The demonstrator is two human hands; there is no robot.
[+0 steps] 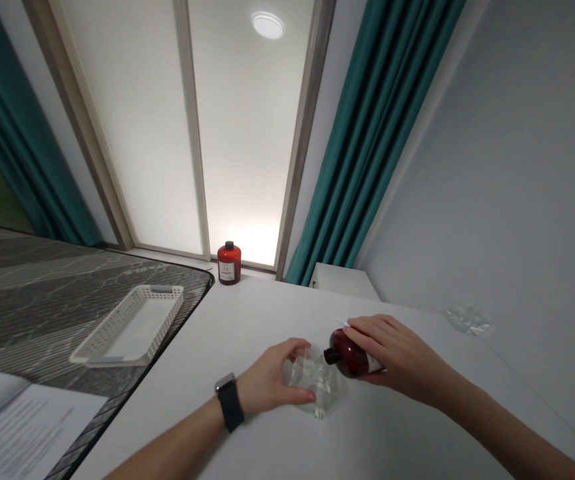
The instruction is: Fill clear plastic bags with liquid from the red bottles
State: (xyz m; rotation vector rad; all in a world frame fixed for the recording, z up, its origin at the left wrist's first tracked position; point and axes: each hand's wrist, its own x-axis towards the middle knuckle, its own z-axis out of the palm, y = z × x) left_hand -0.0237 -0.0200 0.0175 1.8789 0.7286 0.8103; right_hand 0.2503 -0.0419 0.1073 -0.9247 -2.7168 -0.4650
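My left hand (270, 383), with a dark watch on its wrist, grips a clear plastic bag (317, 387) that rests on the white table (227, 333). My right hand (392, 353) is wrapped round a dark red bottle (350, 357), tilted on its side. The bottle's open black neck points left at the mouth of the bag. The two hands are close together near the middle of the table.
A second red bottle with a black cap (229, 263) stands upright at the table's far edge by the window. A white slotted tray (132, 327) lies on a grey patterned mattress (42, 280). Printed papers (22, 427) lie at the lower left. Crumpled clear plastic (470, 319) sits by the right wall.
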